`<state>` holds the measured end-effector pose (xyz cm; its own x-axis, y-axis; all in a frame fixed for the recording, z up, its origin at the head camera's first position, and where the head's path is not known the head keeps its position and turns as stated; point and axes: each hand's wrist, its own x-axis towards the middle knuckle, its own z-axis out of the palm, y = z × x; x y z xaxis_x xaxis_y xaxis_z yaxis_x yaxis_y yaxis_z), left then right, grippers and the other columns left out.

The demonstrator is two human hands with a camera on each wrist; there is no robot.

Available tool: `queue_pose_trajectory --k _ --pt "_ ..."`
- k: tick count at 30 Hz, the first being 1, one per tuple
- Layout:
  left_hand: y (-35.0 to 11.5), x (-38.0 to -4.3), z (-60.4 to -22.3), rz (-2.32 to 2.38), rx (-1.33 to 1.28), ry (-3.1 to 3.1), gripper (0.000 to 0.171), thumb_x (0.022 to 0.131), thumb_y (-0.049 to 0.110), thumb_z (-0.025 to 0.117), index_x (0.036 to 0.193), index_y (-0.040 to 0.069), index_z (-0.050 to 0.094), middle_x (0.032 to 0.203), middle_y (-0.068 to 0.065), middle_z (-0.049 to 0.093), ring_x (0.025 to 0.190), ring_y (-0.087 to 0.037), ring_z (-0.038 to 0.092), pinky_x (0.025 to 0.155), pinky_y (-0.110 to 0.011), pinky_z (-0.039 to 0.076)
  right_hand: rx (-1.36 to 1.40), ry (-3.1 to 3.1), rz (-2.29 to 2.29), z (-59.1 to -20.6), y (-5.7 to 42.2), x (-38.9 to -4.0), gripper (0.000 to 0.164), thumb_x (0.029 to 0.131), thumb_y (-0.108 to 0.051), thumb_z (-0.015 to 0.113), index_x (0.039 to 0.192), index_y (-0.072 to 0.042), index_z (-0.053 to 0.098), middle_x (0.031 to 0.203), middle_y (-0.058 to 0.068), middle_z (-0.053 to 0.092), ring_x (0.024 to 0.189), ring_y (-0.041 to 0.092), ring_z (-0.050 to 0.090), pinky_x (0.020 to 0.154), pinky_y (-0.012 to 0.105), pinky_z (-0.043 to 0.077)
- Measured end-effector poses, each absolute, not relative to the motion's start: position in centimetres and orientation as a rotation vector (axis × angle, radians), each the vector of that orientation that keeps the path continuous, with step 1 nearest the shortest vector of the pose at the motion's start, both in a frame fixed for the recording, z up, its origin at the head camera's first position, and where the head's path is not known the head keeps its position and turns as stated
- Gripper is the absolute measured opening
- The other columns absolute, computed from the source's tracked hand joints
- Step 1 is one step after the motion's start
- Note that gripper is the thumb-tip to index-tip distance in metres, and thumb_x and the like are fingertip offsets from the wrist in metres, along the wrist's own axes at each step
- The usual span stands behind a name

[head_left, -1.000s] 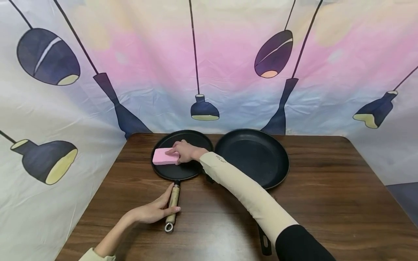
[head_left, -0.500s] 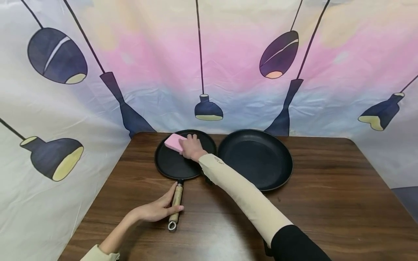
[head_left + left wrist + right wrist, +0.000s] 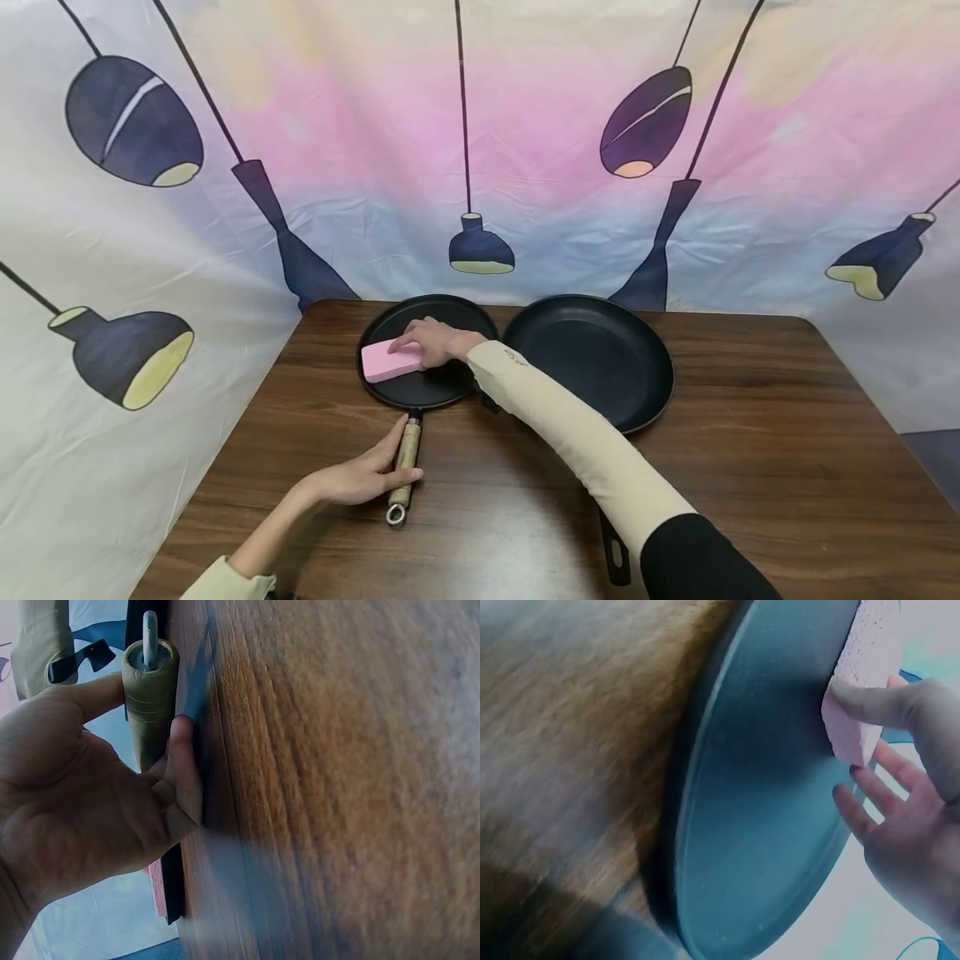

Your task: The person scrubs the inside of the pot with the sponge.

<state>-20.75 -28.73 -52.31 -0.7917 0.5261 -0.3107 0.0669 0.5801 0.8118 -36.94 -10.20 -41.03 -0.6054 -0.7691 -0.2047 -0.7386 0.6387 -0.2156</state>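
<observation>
At the left back of the table lies a flat black pan [image 3: 459, 312] with a low rim and a wooden handle [image 3: 408, 446] ending in a metal ring. My left hand [image 3: 354, 480] holds that handle, thumb on one side and fingers on the other, as the left wrist view also shows. A pink rectangular sponge [image 3: 392, 362] lies on the left front part of the pan. My right hand [image 3: 437, 342] grips the sponge's right end. In the right wrist view the thumb presses one side of the sponge [image 3: 853, 720], and some fingers extend past its end.
Right of the flat pan stands a larger, deeper black frying pan [image 3: 592, 358], partly covered by my right sleeve [image 3: 570, 433]. Its black handle [image 3: 617, 550] points to the table's front. A cloth backdrop [image 3: 555, 158] with printed lamps hangs behind the wooden table [image 3: 765, 433].
My right hand first moved the sponge toward the pan's back, then brought it forward and left again. My left hand keeps its hold on the handle. The head view shifted slightly.
</observation>
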Motion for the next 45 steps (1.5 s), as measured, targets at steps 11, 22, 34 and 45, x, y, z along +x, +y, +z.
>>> queue_pose_trajectory --k 11,22,34,45 --pt "-27.7 -20.2 -52.0 1.137 0.485 2.26 0.111 0.093 0.066 0.061 0.162 0.025 -0.016 0.171 -0.001 -0.016 0.157 -0.019 -0.01 0.127 -0.056 0.004 -0.738 2.96 0.09 -41.7 -9.0 -36.9 0.053 0.107 -0.035 0.053 0.158 -0.031 0.038 0.148 0.015 0.048 0.136 0.032 0.043 0.114 0.045 0.038" --pt "-28.9 -19.4 -51.4 1.15 0.43 2.222 0.116 0.092 0.068 0.061 0.161 0.022 -0.02 0.169 -0.002 -0.024 0.156 -0.022 -0.017 0.126 -0.059 0.001 -0.557 2.915 0.241 -40.9 -7.0 -37.8 0.041 0.104 -0.031 0.055 0.144 -0.02 0.057 0.137 0.011 0.062 0.127 0.028 0.05 0.111 0.044 0.039" --pt "-28.9 -20.8 -50.6 1.126 0.44 2.233 0.119 0.089 0.075 0.06 0.162 0.024 -0.019 0.169 -0.002 -0.022 0.157 -0.025 -0.015 0.126 -0.061 0.002 -0.631 2.899 0.201 -38.8 -4.4 -36.3 0.064 0.096 -0.052 0.066 0.147 -0.018 0.05 0.135 0.01 0.064 0.121 0.027 0.06 0.102 0.043 0.051" --pt "-28.9 -21.5 -51.7 1.099 0.472 2.239 0.117 0.09 0.074 0.059 0.161 0.024 -0.019 0.169 -0.001 -0.023 0.157 -0.023 -0.016 0.126 -0.06 0.002 -0.797 2.987 0.047 -35.5 0.8 -35.7 0.065 0.1 -0.05 0.06 0.157 -0.026 0.04 0.134 0.018 0.062 0.127 0.035 0.054 0.103 0.048 0.05"
